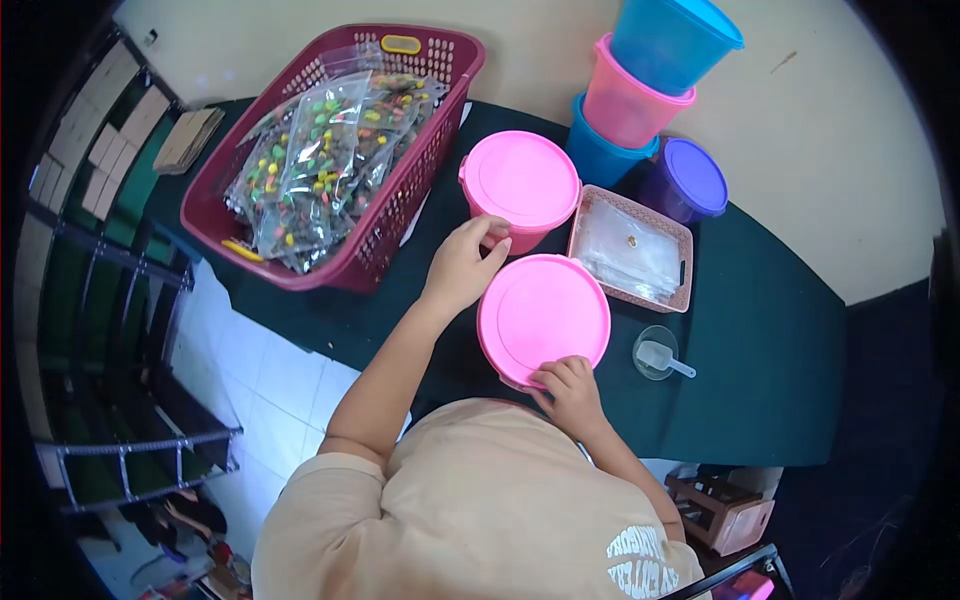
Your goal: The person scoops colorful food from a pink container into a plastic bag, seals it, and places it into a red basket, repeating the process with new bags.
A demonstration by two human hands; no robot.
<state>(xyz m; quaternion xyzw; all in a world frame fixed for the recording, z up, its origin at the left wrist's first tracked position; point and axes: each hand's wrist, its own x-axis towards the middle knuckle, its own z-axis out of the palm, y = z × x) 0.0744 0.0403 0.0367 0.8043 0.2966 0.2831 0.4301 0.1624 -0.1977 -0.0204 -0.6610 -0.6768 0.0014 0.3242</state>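
Observation:
Two pink tubs with round pink lids stand one behind the other on the dark green table. My left hand [466,262] is at the near side of the far pink tub [522,180], its fingertips against the wall below the rim. Its fingers are slightly bent, with the thumb apart from them. The near pink tub's lid [543,312] is right in front of my body. My right hand [570,396] grips that lid's near right edge, fingers on top and thumb at the rim. Both lids lie flat on their tubs.
At the left stands a maroon basket [370,262] of filled clear bags [322,140]. A pink tray [687,262] holds clear plastic bags. A scoop [660,356] rests in a small clear bowl. Behind are stacked blue and pink tubs [640,95] and a purple tub [690,180].

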